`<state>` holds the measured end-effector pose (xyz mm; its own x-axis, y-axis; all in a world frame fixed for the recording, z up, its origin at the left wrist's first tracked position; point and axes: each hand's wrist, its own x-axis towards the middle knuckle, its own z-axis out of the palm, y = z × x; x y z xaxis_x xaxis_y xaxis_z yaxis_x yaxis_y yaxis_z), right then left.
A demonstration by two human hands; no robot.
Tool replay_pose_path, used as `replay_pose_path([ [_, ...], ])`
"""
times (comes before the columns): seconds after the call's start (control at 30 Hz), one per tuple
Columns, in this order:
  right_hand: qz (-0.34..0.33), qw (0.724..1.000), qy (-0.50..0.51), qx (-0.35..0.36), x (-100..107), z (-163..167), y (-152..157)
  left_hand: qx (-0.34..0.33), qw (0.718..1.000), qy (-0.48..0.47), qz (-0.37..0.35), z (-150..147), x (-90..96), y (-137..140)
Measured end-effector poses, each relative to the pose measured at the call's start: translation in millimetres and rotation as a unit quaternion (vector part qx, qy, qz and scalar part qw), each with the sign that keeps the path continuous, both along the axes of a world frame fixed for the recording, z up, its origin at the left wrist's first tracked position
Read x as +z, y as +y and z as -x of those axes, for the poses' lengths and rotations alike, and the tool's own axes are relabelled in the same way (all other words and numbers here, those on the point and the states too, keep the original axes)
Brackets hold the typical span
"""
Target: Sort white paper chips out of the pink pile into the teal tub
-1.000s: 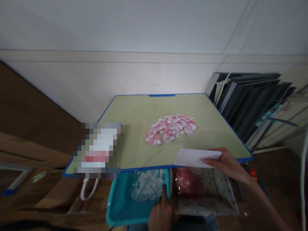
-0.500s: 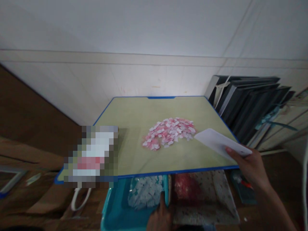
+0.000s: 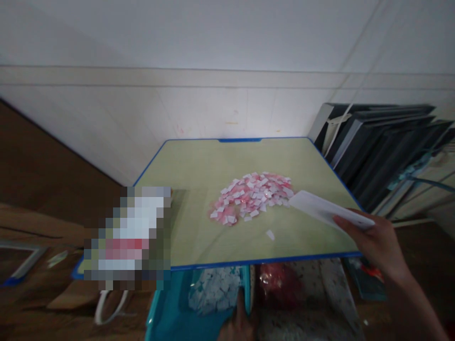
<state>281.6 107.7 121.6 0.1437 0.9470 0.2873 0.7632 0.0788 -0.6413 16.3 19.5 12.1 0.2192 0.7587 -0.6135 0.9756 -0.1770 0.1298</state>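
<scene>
My right hand (image 3: 373,237) is closed on a flat white plastic sheet (image 3: 323,208), thumb on its near face. The sheet's far edge meets the right side of a pile of small pink and white pieces (image 3: 254,194). The pile lies on a pale yellow-green board (image 3: 199,166) with a blue rim. One loose white piece (image 3: 270,234) sits in front of the pile. Low in view, my left hand (image 3: 238,327) has one finger stretched out beside the right wall of a teal tray (image 3: 167,312); its other fingers are partly hidden. White pieces in clear plastic (image 3: 215,291) fill part of the tray.
A blurred-out pixelated object (image 3: 131,232) stands at the board's left, a white loop (image 3: 110,308) below it. Red material in clear plastic (image 3: 279,284) lies under the board's front edge. Dark panels (image 3: 387,147) lean on the right, near the white wall (image 3: 213,109).
A single white piece now lies on the board in front of the pile. The view has shifted slightly. My right hand keeps the white sheet by the pile; my left hand stays in the tray.
</scene>
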Motion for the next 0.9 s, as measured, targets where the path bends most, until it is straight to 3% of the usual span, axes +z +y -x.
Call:
replay_pose_path([
  [0.2, 0.048, 0.998, -0.008, 0.044, 0, 8, -7, 0.003, 1.0, -0.006, -0.011, 3, -12.1, -4],
  [0.37, 0.005, 1.0, -0.001, -0.026, -3, 3, -4, -0.006, 1.0, -0.01, -0.015, 5, -17.0, -5],
  [0.53, 0.044, 0.999, 0.028, -0.001, -7, -1, -1, -0.01, 1.0, -0.006, 0.007, 4, -9.5, -2],
  [0.7, 0.034, 0.995, 0.065, -0.068, -11, -7, -5, -0.015, 1.0, 0.004, -0.001, 4, -11.4, -4],
  [0.9, 0.025, 0.998, 0.034, -0.038, -6, 3, -5, -0.006, 1.0, 0.004, -0.013, 3, -12.4, -4],
])
